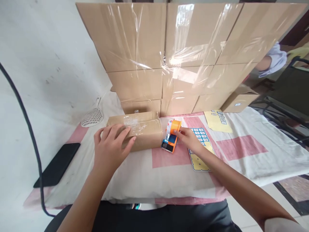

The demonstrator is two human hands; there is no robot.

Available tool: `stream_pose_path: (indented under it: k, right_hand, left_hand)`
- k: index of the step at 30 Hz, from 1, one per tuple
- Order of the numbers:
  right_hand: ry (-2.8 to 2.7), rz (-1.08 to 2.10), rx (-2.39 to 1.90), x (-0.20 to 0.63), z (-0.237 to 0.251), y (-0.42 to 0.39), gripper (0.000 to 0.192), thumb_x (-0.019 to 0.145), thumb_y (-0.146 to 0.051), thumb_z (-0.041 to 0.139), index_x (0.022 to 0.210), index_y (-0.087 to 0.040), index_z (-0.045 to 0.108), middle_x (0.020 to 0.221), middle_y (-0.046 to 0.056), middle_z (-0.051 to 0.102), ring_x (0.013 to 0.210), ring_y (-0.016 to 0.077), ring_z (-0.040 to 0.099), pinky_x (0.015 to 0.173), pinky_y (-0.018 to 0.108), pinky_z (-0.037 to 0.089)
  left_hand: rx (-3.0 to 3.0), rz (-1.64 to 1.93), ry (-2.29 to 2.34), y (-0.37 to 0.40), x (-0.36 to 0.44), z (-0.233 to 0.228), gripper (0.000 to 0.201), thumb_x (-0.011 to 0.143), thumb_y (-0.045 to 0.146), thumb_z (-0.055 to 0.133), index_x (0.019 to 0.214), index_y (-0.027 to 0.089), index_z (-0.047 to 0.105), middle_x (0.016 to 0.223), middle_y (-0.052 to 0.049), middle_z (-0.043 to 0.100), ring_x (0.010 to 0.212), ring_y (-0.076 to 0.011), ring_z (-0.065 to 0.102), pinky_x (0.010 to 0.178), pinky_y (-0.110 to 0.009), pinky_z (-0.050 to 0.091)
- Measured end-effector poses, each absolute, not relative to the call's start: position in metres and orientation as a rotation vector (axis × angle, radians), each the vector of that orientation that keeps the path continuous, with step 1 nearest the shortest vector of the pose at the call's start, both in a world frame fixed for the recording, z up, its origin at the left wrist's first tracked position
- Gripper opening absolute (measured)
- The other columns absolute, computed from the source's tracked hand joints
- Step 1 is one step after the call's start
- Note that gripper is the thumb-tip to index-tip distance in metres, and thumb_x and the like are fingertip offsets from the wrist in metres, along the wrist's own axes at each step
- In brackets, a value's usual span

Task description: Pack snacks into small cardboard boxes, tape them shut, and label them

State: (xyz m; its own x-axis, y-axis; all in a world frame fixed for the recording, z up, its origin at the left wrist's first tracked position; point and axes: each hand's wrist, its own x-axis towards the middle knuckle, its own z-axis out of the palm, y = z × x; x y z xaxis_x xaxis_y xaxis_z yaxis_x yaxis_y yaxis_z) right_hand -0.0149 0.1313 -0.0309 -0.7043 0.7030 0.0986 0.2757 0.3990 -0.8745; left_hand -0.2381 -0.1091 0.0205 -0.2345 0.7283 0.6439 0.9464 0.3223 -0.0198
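A small brown cardboard box lies on the cloth-covered table, with clear tape across its top. My left hand rests on the box's left part, fingers spread over the top and front. To the right of the box is an orange and blue tape dispenser holding a roll of tape. My right hand pinches the dispenser's orange right side between thumb and fingers. Beneath my right forearm lies a blue and yellow printed sheet, partly covered.
A taped cardboard panel stands upright behind the box. At left are a white perforated ladle, a black phone and a black cable. A yellow sheet and an open carton sit at right. Another person's sleeve shows beyond.
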Motion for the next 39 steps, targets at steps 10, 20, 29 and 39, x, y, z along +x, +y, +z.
stream_pose_path:
  k: [10, 20, 29, 39]
  right_hand:
    - [-2.074, 0.622, -0.206, 0.012, -0.027, 0.112, 0.018, 0.104, -0.024, 0.047, 0.088, -0.022, 0.056, 0.08, 0.003, 0.057, 0.075, 0.02, 0.052, 0.071, 0.035, 0.042]
    - [-2.086, 0.286, -0.379, 0.01, -0.033, 0.116, 0.014, 0.102, -0.021, 0.048, 0.089, -0.022, 0.052, 0.085, 0.007, 0.059, 0.086, 0.0246, 0.052, 0.078, 0.041, 0.04]
    - [-2.032, 0.411, -0.499, 0.004, -0.037, 0.116, 0.03, 0.105, -0.031, 0.044, 0.076, -0.025, 0.041, 0.072, 0.003, 0.049, 0.073, 0.0215, 0.046, 0.07, 0.038, 0.038]
    - [-1.612, 1.268, -0.894, -0.006, -0.037, 0.124, 0.043, 0.097, -0.053, 0.06, 0.068, -0.022, 0.051, 0.064, -0.003, 0.046, 0.058, 0.0134, 0.042, 0.056, 0.03, 0.037]
  left_hand:
    - [-1.797, -1.909, -2.592, -0.055, -0.111, -0.025, 0.04, 0.094, 0.038, 0.065, 0.129, 0.018, 0.067, 0.059, 0.006, 0.055, 0.051, -0.0096, 0.047, 0.052, -0.023, 0.037]
    - [-1.577, -2.235, -2.57, -0.039, -0.111, -0.007, 0.019, 0.088, 0.035, 0.071, 0.079, 0.02, 0.077, 0.092, -0.004, 0.067, 0.087, -0.0154, 0.062, 0.075, -0.025, 0.046]
    - [-1.245, -2.733, -2.848, -0.041, -0.102, -0.017, 0.028, 0.086, 0.042, 0.073, 0.088, 0.015, 0.07, 0.069, -0.003, 0.071, 0.054, -0.0098, 0.058, 0.054, -0.022, 0.047]
    - [-1.356, -2.613, -3.023, -0.041, -0.088, -0.047, 0.024, 0.086, 0.04, 0.069, 0.082, 0.017, 0.065, 0.067, -0.003, 0.07, 0.058, -0.0129, 0.063, 0.058, -0.025, 0.049]
